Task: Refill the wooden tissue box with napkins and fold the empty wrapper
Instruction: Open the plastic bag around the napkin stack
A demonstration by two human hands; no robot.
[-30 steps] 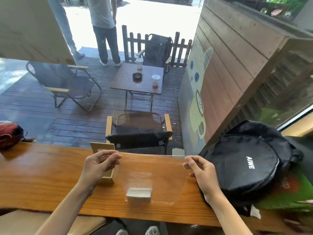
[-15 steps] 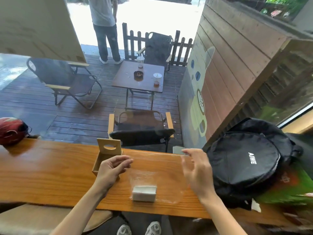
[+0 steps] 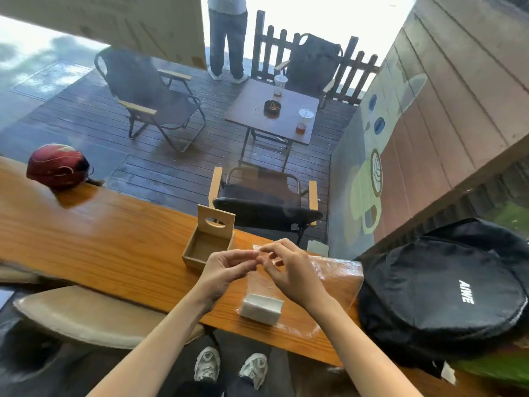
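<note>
While both hands meet above the counter, the left hand (image 3: 226, 270) and the right hand (image 3: 289, 270) pinch one corner of the clear wrapper (image 3: 337, 270) with their fingertips pressed together on it. The wrapper is thin, shiny and see-through, and the rest of it lies crinkled on the wooden counter (image 3: 94, 242) under the right hand. A small white stack of napkins (image 3: 262, 308) sits near the front edge of the counter, seemingly inside the wrapper's near end. The wooden tissue box (image 3: 207, 245) stands just beside the left hand, its lid tipped up and nothing inside it. A black backpack (image 3: 446, 290) rests on the right end of the counter and a red helmet (image 3: 57, 166) on the far left. Behind the counter is a dark wood deck with folding chairs (image 3: 148, 96) and a small table (image 3: 272, 113) holding cups.
</note>
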